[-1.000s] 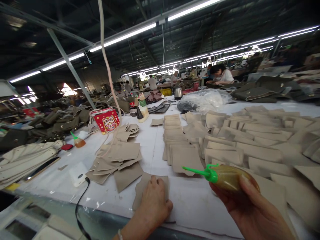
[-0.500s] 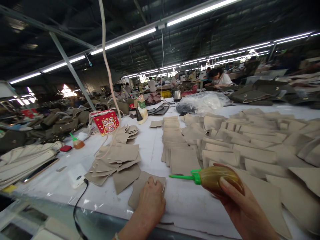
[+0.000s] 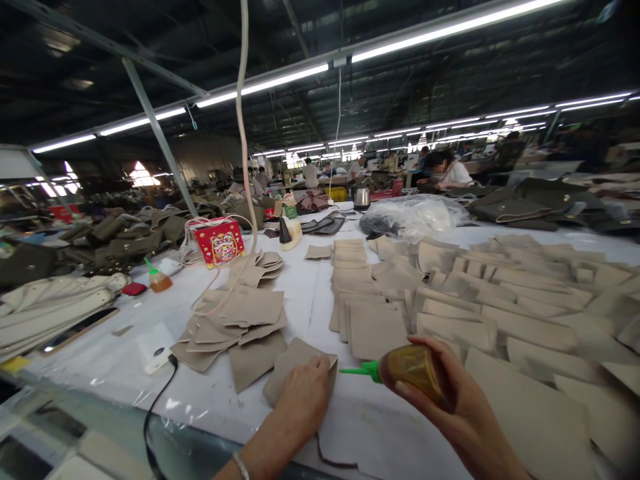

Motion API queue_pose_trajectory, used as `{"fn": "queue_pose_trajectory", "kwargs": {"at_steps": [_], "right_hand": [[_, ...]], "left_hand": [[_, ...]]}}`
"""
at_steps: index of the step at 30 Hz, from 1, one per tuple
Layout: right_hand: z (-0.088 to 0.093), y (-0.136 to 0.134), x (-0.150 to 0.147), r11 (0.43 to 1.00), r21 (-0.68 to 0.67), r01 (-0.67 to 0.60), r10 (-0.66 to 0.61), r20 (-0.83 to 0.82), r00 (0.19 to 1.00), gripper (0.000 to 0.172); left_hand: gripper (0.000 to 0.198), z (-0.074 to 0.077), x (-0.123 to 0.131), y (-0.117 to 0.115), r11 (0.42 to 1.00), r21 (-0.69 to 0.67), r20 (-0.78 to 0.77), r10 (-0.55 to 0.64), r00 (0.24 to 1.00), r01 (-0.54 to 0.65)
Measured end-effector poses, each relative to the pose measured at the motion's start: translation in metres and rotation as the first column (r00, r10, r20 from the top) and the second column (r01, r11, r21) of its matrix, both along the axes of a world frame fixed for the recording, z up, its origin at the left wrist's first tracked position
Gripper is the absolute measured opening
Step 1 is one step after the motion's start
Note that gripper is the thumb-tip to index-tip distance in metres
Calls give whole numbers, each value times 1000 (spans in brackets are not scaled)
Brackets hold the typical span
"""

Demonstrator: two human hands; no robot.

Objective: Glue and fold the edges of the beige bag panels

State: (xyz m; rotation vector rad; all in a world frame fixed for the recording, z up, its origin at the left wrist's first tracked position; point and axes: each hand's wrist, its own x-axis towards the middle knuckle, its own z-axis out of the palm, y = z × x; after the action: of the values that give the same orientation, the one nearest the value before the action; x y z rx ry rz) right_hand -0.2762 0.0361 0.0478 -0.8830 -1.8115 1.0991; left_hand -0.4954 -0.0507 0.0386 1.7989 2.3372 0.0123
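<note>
My left hand (image 3: 306,393) rests on a flat beige leather-like piece (image 3: 293,357) near the table's front edge, its fingers curled closed at the right edge, which lifts a little. In my right hand (image 3: 453,390) lies a squeeze bottle (image 3: 413,373) of amber liquid, held sideways. Its thin green nozzle (image 3: 363,371) points left, the tip just beside the piece's right edge. Whether tip and edge touch I cannot tell. Left of my left hand lies a loose pile of similar beige pieces (image 3: 250,310).
Overlapping rows of beige pieces (image 3: 530,327) cover the table's right side. To the left are a white power bank (image 3: 155,347) with a black cable, a second glue bottle (image 3: 159,281), a phone (image 3: 80,330) and a red box (image 3: 220,241). A cord (image 3: 243,120) hangs down. People work farther back.
My right hand has brought the bottle left and lower, so the nozzle tip is closer to the piece. The piece's right edge now stands up more under my left fingers. The view has shifted slightly.
</note>
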Motion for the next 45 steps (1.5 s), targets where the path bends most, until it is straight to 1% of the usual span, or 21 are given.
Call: {"fn": "queue_pose_trajectory", "kwargs": {"at_steps": [2, 4, 7, 9, 12, 14, 17, 20, 24, 26, 29, 32, 35, 38, 40, 44, 45], "right_hand": [[-3, 1, -7, 998, 63, -10, 6, 66, 998, 54], [-5, 0, -16, 987, 158, -17, -2, 121, 993, 52], [-7, 1, -27, 946, 320, -43, -13, 172, 985, 46], [-7, 2, -32, 914, 400, -62, -19, 195, 981, 44], [-8, 3, -36, 879, 469, -82, -33, 231, 972, 44], [-9, 4, -36, 872, 480, -92, -36, 251, 967, 43], [-9, 4, -36, 884, 458, -96, -34, 268, 963, 42], [-8, 4, -36, 898, 434, -71, -51, 263, 963, 41], [-5, 3, -37, 882, 463, -90, -35, 255, 966, 40], [-3, 2, -37, 885, 452, -108, -13, 256, 967, 39], [-2, 3, -36, 931, 354, -93, 2, 249, 968, 38], [-4, 7, -33, 963, 267, -35, -34, 249, 968, 42], [-7, 9, -30, 978, 208, -23, -33, 261, 965, 46], [-9, 9, -29, 990, 100, -95, 65, 273, 960, 48], [-10, 9, -28, 992, 45, -120, 104, 262, 959, 49], [-13, 11, -27, 998, 29, -53, 45, 242, 969, 51], [-15, 11, -27, 998, 18, -54, 48, 234, 971, 51]], "left_hand": [[50, -1, -2, -2, 1000, 13, 21, -20, 1000, 20], [50, -2, -3, -3, 999, 25, 42, -38, 998, 37], [48, -6, -7, -4, 998, 41, 60, -49, 997, 47], [47, -8, -8, -4, 998, 52, 65, -51, 997, 47], [47, -10, -10, -3, 997, 65, 67, -55, 996, 51], [45, -10, -11, -3, 996, 69, 76, -56, 996, 51], [43, -7, -12, -3, 997, 65, 111, -57, 992, 50], [45, -4, -13, -4, 997, 61, 134, -60, 989, 52], [43, -3, -14, -5, 997, 64, 133, -56, 989, 48], [41, -4, -14, -5, 997, 64, 138, -53, 989, 44], [42, -4, -14, -5, 997, 64, 150, -55, 987, 45], [45, -4, -15, -6, 997, 67, 165, -51, 985, 40], [46, -5, -17, -8, 995, 87, 188, -55, 981, 39], [47, -6, -17, -9, 994, 103, 207, -57, 977, 36], [48, -6, -18, -9, 994, 105, 213, -59, 975, 37], [49, -6, -19, -10, 994, 108, 217, -57, 975, 34], [49, -6, -20, -10, 994, 109, 222, -55, 974, 31]]}}
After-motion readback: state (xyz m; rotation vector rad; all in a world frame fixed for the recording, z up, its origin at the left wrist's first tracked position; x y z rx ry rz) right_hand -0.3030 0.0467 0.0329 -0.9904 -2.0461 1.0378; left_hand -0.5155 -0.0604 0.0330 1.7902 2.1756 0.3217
